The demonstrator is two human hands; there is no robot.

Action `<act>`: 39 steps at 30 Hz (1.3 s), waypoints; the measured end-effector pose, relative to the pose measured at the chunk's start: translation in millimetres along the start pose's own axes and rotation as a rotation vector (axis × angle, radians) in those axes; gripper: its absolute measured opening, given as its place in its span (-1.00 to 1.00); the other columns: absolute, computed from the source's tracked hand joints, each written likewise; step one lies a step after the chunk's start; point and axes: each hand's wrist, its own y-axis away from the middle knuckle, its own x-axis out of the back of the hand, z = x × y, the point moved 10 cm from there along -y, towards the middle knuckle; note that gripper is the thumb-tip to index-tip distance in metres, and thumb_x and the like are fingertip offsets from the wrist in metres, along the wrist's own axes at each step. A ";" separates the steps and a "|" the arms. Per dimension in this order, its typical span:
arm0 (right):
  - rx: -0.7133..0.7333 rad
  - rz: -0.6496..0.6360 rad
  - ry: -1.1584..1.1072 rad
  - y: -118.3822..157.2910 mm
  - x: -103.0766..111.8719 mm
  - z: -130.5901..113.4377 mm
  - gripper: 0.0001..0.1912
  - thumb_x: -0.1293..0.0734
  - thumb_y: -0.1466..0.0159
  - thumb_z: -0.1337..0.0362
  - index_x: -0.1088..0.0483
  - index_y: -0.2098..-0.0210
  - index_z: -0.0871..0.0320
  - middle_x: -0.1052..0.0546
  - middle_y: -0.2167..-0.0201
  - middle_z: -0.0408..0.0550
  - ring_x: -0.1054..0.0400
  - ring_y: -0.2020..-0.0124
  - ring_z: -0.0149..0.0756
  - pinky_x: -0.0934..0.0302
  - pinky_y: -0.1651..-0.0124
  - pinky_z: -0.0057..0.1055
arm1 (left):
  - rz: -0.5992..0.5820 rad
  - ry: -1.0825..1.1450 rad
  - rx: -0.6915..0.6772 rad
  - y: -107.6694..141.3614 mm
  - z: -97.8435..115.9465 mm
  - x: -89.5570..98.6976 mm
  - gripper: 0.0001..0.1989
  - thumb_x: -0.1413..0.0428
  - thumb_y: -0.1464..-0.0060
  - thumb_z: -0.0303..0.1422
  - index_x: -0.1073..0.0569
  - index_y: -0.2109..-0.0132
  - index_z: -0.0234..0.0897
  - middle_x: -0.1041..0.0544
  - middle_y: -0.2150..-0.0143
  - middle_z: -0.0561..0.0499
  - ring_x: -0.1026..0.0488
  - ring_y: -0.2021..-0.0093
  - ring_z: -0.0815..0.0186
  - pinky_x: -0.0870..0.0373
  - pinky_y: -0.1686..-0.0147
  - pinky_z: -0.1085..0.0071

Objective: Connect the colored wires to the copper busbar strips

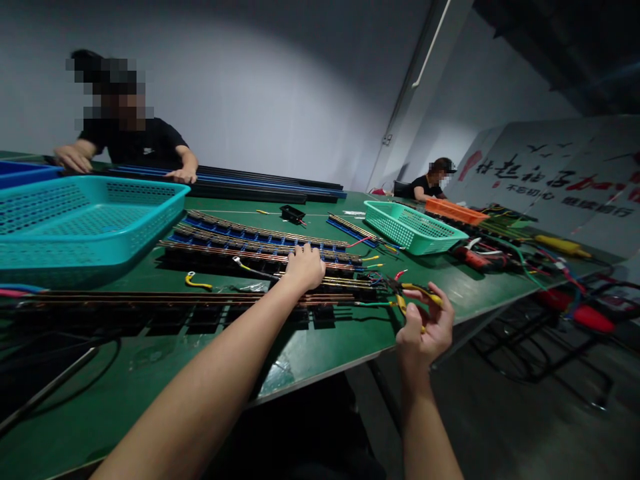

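My right hand [425,327] is closed around the handles of yellow-handled pliers [401,301]. Their jaws point left, near thin wires at the end of a copper rail assembly [345,281]. My left hand [305,267] lies over the rails with its fingers curled down onto them; the fingertips are partly hidden. More rail strips on blue holders [255,235] lie just behind it. In front runs a long strip of copper rails on black blocks [165,300], with a green wire [375,304] at its right end. A short yellow wire with a ring terminal [198,281] lies left of my hand.
A turquoise basket [100,247] stands on the green table at the left, a mint basket [417,230] and red-handled pliers [480,257] at the right. One person [140,140] sits opposite, another [427,187] farther off. The table's front edge [325,372] is close to me.
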 end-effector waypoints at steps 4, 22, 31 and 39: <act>0.024 0.060 -0.010 -2.1 10.5 -7.0 -0.58 -0.32 -0.25 0.27 -0.38 -0.10 0.21 -0.53 0.28 -0.04 -0.49 0.31 -0.27 -0.38 0.20 -0.30 | 0.006 -0.004 -0.004 -0.6 0.5 -0.2 -0.57 0.14 -0.32 -0.29 -0.39 -0.17 -0.45 -0.39 -0.19 -0.33 -0.31 -0.22 -0.08 -0.35 -0.13 0.06; -0.069 -0.187 0.040 -19.3 -2.6 12.3 -0.56 -0.32 -0.28 0.19 -0.38 -0.14 0.13 -0.59 0.27 -0.04 -0.51 0.25 -0.24 -0.34 0.24 -0.36 | 0.008 0.000 -0.003 -0.9 0.2 -1.4 -0.57 0.14 -0.32 -0.30 -0.39 -0.17 -0.46 -0.39 -0.19 -0.33 -0.31 -0.23 -0.10 -0.34 -0.13 0.05; 0.102 -0.198 0.232 -24.7 -7.0 6.1 -0.72 -0.34 -0.29 0.16 -0.50 0.05 0.12 -0.49 0.09 0.04 -0.44 0.16 -0.23 -0.34 0.17 -0.31 | 0.005 -0.004 -0.001 -0.2 0.6 -0.7 -0.57 0.14 -0.33 -0.30 -0.39 -0.17 -0.46 -0.38 -0.20 -0.34 -0.31 -0.24 -0.09 -0.34 -0.14 0.05; 0.123 -0.448 0.033 -19.5 -31.9 7.8 -0.85 -0.40 -0.28 0.26 -0.48 0.14 0.09 -0.58 0.16 -0.01 -0.49 0.09 -0.21 -0.35 -0.05 -0.22 | 0.014 -0.005 -0.003 -0.8 -0.3 -1.0 -0.56 0.14 -0.32 -0.29 -0.39 -0.17 -0.46 -0.39 -0.19 -0.34 -0.31 -0.24 -0.09 -0.35 -0.14 0.05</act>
